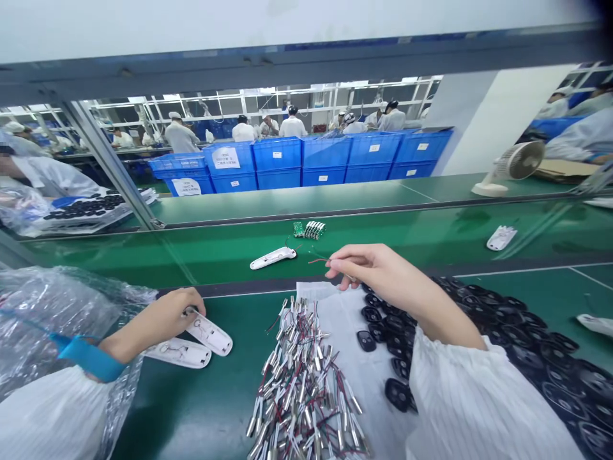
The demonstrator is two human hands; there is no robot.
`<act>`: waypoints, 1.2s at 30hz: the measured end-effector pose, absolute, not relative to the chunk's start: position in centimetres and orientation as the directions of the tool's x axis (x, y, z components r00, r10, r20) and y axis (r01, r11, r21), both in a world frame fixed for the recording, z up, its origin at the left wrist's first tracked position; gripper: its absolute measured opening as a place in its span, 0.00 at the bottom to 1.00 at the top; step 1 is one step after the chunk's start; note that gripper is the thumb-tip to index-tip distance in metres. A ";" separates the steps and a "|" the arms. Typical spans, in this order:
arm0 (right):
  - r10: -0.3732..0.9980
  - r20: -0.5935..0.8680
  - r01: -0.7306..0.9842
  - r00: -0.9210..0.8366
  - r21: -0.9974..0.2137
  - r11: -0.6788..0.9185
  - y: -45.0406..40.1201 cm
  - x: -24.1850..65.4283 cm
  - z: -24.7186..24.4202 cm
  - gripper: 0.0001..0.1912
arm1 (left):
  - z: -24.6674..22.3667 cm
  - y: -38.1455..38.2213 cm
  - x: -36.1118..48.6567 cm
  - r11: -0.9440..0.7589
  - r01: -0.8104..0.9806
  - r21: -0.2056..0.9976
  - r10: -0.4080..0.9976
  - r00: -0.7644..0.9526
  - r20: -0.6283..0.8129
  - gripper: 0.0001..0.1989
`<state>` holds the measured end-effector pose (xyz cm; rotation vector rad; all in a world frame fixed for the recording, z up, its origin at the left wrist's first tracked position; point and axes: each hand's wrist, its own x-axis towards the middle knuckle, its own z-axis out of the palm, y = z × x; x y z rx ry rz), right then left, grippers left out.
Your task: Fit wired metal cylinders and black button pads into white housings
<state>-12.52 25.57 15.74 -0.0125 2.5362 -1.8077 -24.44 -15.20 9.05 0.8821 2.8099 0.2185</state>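
Note:
My left hand (177, 312) is closed on the near end of a white plastic shell (214, 335) with thin wires inside. A second white shell (184, 353) lies beside it on the green bench, partly under my wrist. My right hand (361, 265) is raised over the far edge of a white sheet, its fingers pinched together. From them a thin red wire (317, 260) sticks out to the left; the part it belongs to is mostly hidden. Below lies a heap of small silver metal cylinders with wires (306, 383). To its right are many black plastic covers (397, 393).
On the green conveyor belt (215, 255) lie a white wired shell (272, 258), small circuit boards (309, 230) and another shell (502, 237). Clear plastic bags (62, 306) fill the left. A fan (514, 163), blue bins (278, 153) and co-workers stand beyond.

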 end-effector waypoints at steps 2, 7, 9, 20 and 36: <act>-0.009 0.005 -0.008 -1.000 -0.927 0.374 25.3 -12.5 15.7 0.13 | 9.7 -14.9 -24.6 0.781 0.586 0.216 0.611 -0.788 -0.071 0.18; 0.068 0.093 -0.051 -0.993 -0.884 0.464 24.5 -12.6 15.7 0.16 | 12.5 -12.3 -25.0 0.649 0.623 0.438 0.574 -0.778 0.255 0.21; 0.098 0.134 -0.069 -0.986 -0.867 0.494 24.0 -12.5 16.0 0.17 | 13.7 -10.1 -24.7 0.488 0.614 0.620 0.511 -0.777 0.368 0.18; 0.111 0.564 -0.390 -0.818 -0.687 0.613 22.1 -9.9 17.7 0.16 | 18.0 3.0 -20.3 -0.375 0.275 0.885 0.632 -0.623 0.461 0.06; 0.176 0.746 -0.433 -0.643 -0.543 0.719 21.1 -10.8 16.2 0.08 | 16.2 4.6 -21.3 -0.486 0.312 0.816 0.551 -0.616 0.563 0.22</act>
